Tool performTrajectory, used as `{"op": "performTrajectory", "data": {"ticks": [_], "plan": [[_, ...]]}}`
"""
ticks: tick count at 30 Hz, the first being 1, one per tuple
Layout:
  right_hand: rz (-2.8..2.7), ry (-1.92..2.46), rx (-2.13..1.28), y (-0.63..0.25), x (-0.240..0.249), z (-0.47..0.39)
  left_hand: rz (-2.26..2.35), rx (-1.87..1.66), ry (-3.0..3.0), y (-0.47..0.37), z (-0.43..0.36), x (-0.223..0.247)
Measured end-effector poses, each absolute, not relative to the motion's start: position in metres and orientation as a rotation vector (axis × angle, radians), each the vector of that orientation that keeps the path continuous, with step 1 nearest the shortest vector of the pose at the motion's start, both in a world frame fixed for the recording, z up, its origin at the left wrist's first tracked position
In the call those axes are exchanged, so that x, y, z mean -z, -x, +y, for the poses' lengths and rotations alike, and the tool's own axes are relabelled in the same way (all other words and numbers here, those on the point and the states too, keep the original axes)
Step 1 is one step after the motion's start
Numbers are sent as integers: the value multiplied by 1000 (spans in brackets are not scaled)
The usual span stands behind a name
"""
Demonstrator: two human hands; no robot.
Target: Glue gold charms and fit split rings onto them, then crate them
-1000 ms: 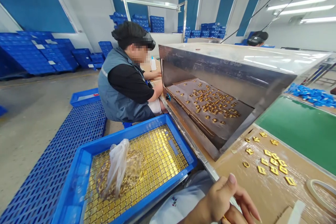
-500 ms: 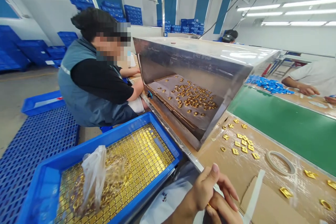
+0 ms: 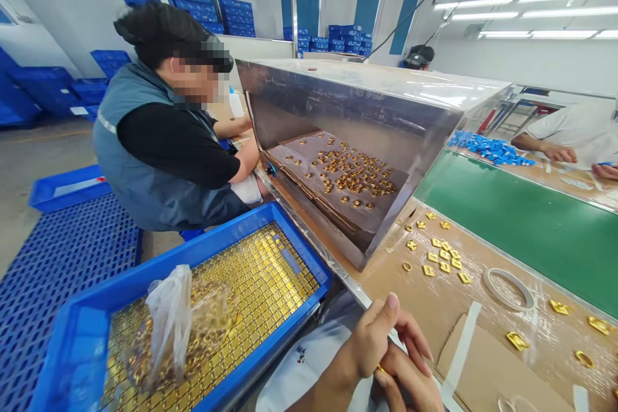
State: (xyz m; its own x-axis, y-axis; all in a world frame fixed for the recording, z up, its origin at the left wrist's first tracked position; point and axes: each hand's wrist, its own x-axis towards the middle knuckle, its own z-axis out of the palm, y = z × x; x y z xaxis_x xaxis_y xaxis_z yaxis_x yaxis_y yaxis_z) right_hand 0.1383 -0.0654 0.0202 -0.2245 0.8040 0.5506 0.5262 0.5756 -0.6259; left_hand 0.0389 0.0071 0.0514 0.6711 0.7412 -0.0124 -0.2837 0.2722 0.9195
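My left hand (image 3: pixel 365 342) and my right hand (image 3: pixel 410 378) are pressed together at the table's front edge, above my lap. The left thumb points up, and that hand's fingers curl over toward the right hand. Below, the right fingers are bent and closed. A sliver of a small gold piece (image 3: pixel 380 368) shows between the hands by the right fingertips; most of it is hidden. Beside them lies a cardboard sheet (image 3: pixel 497 360) with a strip of pale tape. Farther off, several square gold pieces (image 3: pixel 445 255) and gold rings (image 3: pixel 584 358) lie on the brown table.
A metal hood (image 3: pixel 352 96) covers many small gold rings. At left stands a blue tray (image 3: pixel 62 335) with gold pieces under mesh and a plastic bag (image 3: pixel 168 322) on top. A tape roll (image 3: pixel 509 290) lies at right. One co-worker (image 3: pixel 168 135) sits at left; another works across the green belt (image 3: pixel 483 199).
The view has shifted slightly, so more of the table's near right shows. My hands stay clasped together with the gold piece still between them. The co-worker at left leans slightly differently.
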Motion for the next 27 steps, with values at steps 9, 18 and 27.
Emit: {"op": "performTrajectory", "data": {"ticks": [9, 18, 27], "plan": [[-1872, 1082, -400, -137, -17, -65, 496, -733, -1110, -41, 10, -49], [-1854, 1105, -422, -131, -22, -64, 497, -744, -1080, -40, 9, -49], [-1776, 1140, -393, -129, -13, -69, 495, -735, -1114, -43, 8, -47]]}}
